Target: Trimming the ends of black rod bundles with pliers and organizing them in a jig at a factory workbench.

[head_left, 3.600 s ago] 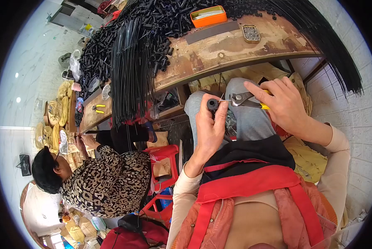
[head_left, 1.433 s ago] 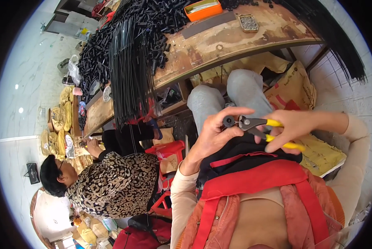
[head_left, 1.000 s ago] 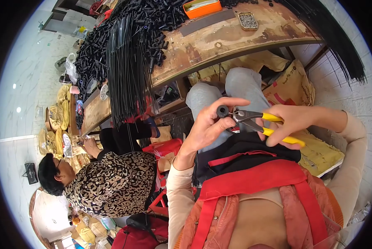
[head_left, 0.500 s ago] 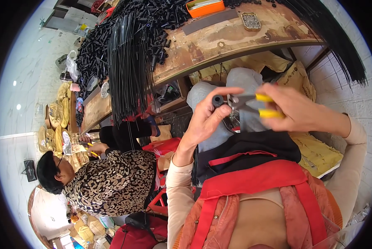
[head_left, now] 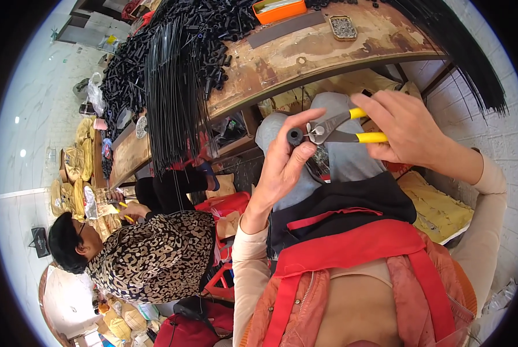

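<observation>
A short black tube (head_left: 295, 136) with a round hole in its end is pinched between the thumb and fingers of my left hand (head_left: 282, 159). My right hand (head_left: 406, 128) is wrapped round the yellow handles of end-cutting pincers (head_left: 338, 128), one handle above the other and spread apart. Their metal head meets the tube's right side, over my lap. A small shiny bit shows at the jaws; whether they grip it I cannot tell.
Ahead stands a worn wooden table (head_left: 305, 49) with heaped black tubes (head_left: 213, 34), a bundle of black rods (head_left: 175, 92), an orange box (head_left: 279, 10) and a small tray of metal bits (head_left: 343, 28). A co-worker (head_left: 149, 254) sits at left, holding a yellow-handled tool.
The pincers' handles have swung upward and spread a little wider, my right hand rising with them. My left hand still holds the tube, and the whole view has shifted slightly.
</observation>
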`<state>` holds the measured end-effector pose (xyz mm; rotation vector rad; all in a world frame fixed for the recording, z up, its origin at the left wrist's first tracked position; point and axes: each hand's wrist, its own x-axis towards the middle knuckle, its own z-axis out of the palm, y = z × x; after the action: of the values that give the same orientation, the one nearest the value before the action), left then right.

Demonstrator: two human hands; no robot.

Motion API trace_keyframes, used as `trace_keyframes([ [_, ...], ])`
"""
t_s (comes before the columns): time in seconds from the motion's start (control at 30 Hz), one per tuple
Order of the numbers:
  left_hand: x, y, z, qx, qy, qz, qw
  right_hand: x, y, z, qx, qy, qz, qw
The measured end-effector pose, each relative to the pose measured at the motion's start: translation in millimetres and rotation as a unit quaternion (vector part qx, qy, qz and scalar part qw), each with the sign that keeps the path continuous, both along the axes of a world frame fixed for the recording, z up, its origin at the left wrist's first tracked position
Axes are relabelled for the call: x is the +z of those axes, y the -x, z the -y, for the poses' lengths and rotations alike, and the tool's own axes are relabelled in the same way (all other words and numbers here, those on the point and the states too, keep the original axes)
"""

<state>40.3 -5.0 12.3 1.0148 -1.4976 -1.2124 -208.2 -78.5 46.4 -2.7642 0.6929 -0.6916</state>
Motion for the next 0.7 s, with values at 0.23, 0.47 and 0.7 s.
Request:
trace_keyframes([
  [0.23,-1.5,-0.4,-8.2,0.015,0.007,-0.019,1.000,-24.7,-14.1,-10.0,0.067,-0.365,0.033,0.928],
  [0.47,-10.3,-5.8,-1.8,0.013,0.020,0.009,1.000,7.4,-9.6,2.7,0.060,-0.376,-0.038,0.924],
  [0.7,-14.5,-6.0,1.7,0.022,0.027,0.007,0.999,30.2,-15.7,0.8,0.004,-0.427,-0.101,0.898],
])
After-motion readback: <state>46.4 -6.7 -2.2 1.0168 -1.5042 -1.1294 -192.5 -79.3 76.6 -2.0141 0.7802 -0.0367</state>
